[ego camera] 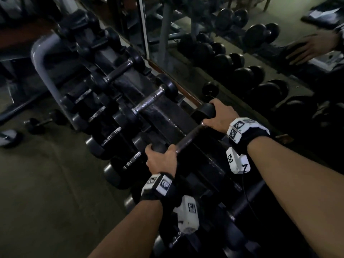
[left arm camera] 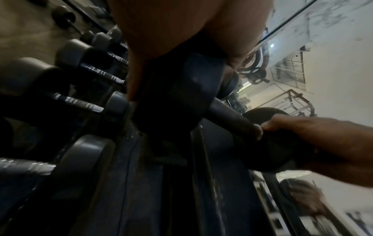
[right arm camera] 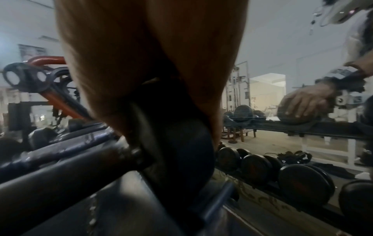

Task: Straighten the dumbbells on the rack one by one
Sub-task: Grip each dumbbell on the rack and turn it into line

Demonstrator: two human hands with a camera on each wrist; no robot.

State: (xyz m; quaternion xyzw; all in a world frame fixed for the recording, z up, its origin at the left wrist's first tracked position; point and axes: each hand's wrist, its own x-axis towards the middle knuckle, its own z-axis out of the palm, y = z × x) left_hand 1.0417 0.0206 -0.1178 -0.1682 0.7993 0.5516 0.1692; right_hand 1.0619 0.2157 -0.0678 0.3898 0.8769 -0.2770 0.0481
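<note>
A black dumbbell (ego camera: 188, 138) lies across the top shelf of the dark rack (ego camera: 163, 110), its bar running from near left to far right. My left hand (ego camera: 160, 155) grips its near head (left arm camera: 181, 89), fingers curled over the top. My right hand (ego camera: 217, 116) grips its far head (right arm camera: 181, 150) by the mirror. The bar (left arm camera: 232, 118) between the heads is bare. Further along the top shelf lie two more dumbbells (ego camera: 154, 97), (ego camera: 119, 73), angled the same way.
A lower shelf holds several dumbbells with chrome-banded grips (ego camera: 111, 135). A wall mirror (ego camera: 242, 58) directly behind the rack reflects dumbbells and my hand. A small dumbbell (ego camera: 37, 123) lies on the floor at left. The rack's grey end frame (ego camera: 44, 58) stands far left.
</note>
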